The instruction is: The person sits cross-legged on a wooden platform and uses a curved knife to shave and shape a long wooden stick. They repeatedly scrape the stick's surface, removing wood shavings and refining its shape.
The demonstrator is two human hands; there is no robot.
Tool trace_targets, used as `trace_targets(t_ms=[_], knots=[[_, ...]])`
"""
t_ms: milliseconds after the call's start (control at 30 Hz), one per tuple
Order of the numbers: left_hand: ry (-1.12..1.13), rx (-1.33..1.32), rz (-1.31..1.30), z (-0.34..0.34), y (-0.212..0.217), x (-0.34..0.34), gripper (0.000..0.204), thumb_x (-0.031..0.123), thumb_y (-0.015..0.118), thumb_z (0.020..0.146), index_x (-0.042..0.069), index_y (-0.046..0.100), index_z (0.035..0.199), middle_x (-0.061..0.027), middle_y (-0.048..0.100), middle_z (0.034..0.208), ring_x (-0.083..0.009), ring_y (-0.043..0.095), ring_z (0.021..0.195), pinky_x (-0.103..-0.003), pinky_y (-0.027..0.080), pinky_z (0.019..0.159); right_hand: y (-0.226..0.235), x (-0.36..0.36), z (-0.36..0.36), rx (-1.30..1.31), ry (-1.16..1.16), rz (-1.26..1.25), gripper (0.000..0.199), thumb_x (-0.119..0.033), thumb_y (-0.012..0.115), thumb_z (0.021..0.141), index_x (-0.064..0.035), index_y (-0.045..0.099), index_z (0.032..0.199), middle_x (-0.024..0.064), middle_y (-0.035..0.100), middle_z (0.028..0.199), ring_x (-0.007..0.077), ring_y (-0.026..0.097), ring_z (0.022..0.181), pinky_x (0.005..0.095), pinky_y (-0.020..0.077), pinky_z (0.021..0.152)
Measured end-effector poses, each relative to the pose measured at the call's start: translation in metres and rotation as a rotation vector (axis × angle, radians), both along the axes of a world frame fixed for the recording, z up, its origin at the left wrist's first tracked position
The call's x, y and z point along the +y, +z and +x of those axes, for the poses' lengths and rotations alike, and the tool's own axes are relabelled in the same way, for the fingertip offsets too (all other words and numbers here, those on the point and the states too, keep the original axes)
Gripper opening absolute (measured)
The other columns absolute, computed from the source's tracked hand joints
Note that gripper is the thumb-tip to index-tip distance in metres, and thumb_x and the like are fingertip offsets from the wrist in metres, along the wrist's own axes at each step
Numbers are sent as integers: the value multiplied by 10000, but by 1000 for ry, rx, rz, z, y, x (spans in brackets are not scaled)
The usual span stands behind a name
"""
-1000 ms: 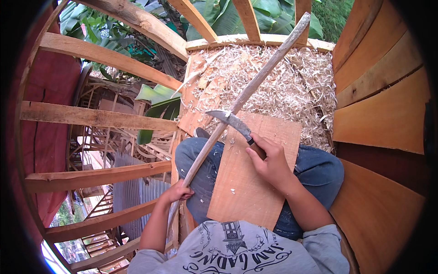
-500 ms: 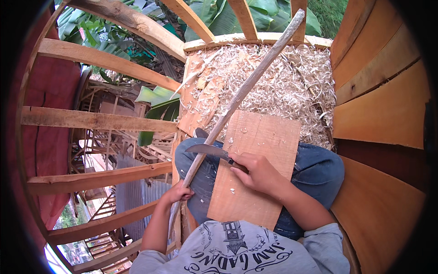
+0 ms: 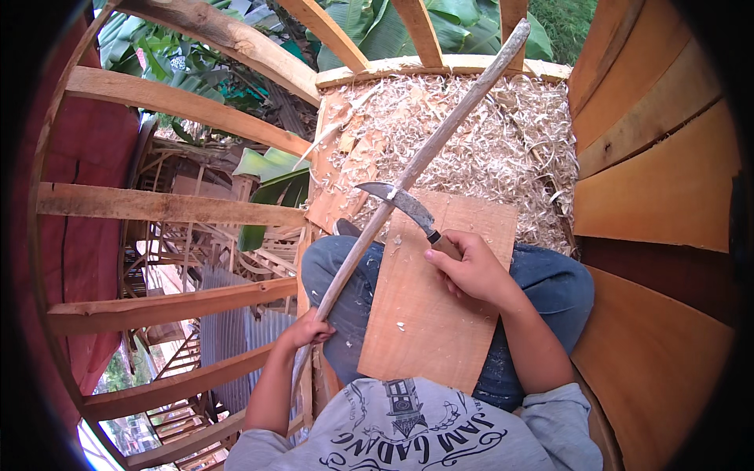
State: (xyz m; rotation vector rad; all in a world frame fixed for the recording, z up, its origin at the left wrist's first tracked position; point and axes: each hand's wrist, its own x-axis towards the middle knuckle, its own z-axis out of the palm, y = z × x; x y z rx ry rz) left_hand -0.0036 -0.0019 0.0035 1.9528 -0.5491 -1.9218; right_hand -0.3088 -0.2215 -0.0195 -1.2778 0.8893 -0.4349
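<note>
Wooden pole (image 3: 431, 149) slants up and away from your left hand (image 3: 309, 333), whose grip is closed around its lower part beside your left knee. Your right hand (image 3: 476, 271) has its grip curled around the handle of a curved knife (image 3: 410, 207), over a flat wooden board (image 3: 424, 322). The blade crosses the pole about midway along its length, its tip pointing to your left. The board lies across your lap, on your blue jeans (image 3: 554, 290), with a few chips on it. Beyond your legs, pale wood shavings (image 3: 510, 141) cover the planks, and the pole's far end reaches above them. Timber rails (image 3: 173, 206) run along your left, with banana leaves (image 3: 385, 35) outside; broad brown boards (image 3: 656, 208) line your right.
</note>
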Motion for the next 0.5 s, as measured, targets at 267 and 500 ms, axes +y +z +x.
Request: trace_targets(t_ms=[267, 500], knots=[[24, 22, 7, 0, 0, 3, 109, 91, 577, 759, 39, 481, 750, 7, 406, 512, -73, 346, 405, -243, 247, 382, 9, 11, 6, 67, -33, -356, 276, -231, 653, 838, -4, 588, 982, 220, 616, 692, 370, 629, 682, 414, 475, 598], [44, 30, -1, -3, 2, -1, 119, 94, 578, 757, 43, 472, 742, 6, 403, 517, -74, 341, 406, -241, 240, 384, 6, 10, 5, -49, -5, -146, 238, -218, 646, 856, 11, 600, 813, 65, 557, 598, 131, 517, 550, 303, 392, 502]])
